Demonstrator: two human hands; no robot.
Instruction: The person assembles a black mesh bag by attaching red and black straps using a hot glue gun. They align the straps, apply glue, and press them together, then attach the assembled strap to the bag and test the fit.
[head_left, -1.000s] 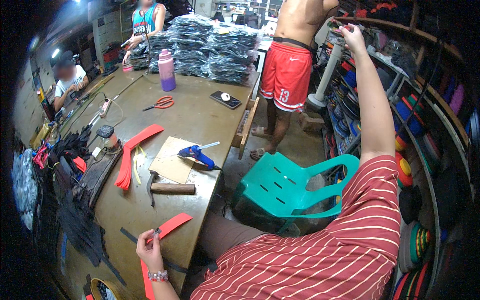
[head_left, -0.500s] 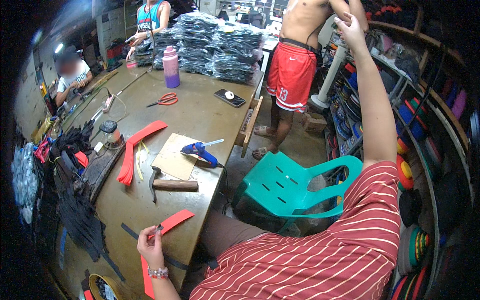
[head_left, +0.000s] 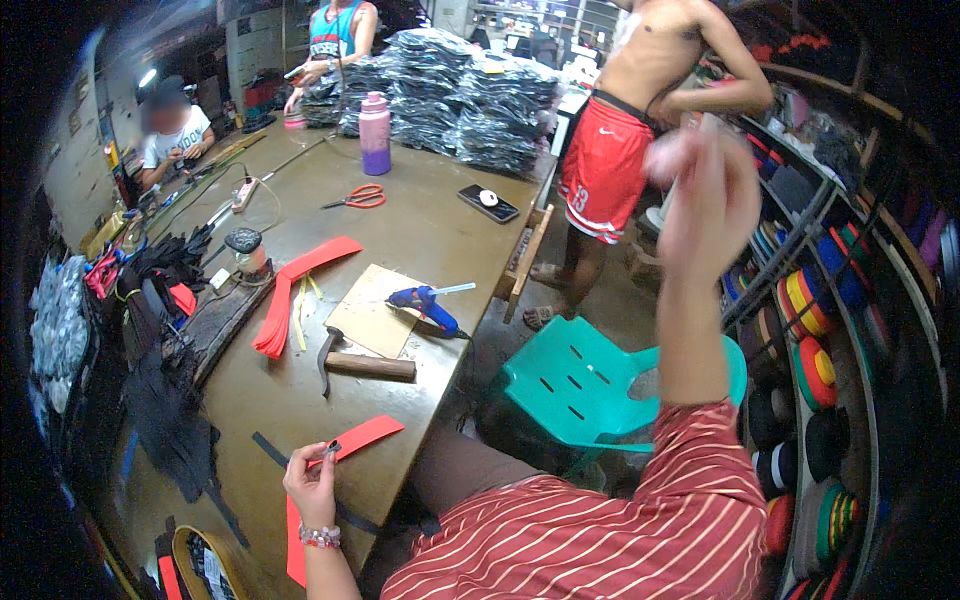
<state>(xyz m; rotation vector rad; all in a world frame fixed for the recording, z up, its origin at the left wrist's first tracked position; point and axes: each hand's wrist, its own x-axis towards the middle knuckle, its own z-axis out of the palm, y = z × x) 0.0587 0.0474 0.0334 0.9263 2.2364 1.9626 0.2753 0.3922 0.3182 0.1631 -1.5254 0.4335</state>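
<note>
My left hand [head_left: 312,485] is over the near part of the table, thumb and finger pinched on a small dark piece [head_left: 333,447] whose kind I cannot make out. Beneath it lie a red strip [head_left: 370,434], its other end showing by my wrist, and a thin black strip [head_left: 268,449]. My right hand [head_left: 705,195] is raised at the right, out over the floor beyond the green chair. Motion blurs its fingers, so whether it holds anything does not show. Ahead of my left hand are a hammer [head_left: 370,366] and a blue glue gun [head_left: 425,308] on a tan board [head_left: 375,285].
A bundle of red strips [head_left: 285,300], orange-handled scissors [head_left: 362,197], a phone [head_left: 488,203] and a pink-purple bottle [head_left: 374,135] are on the table. A green chair [head_left: 590,385] stands at its right. Shelves of webbing rolls [head_left: 815,375] line the right; three people are nearby.
My right arm has come down and inward from its high reach at the right. My left hand keeps its pinch over the red strip. The view has shifted slightly; the standing person lowered an arm.
</note>
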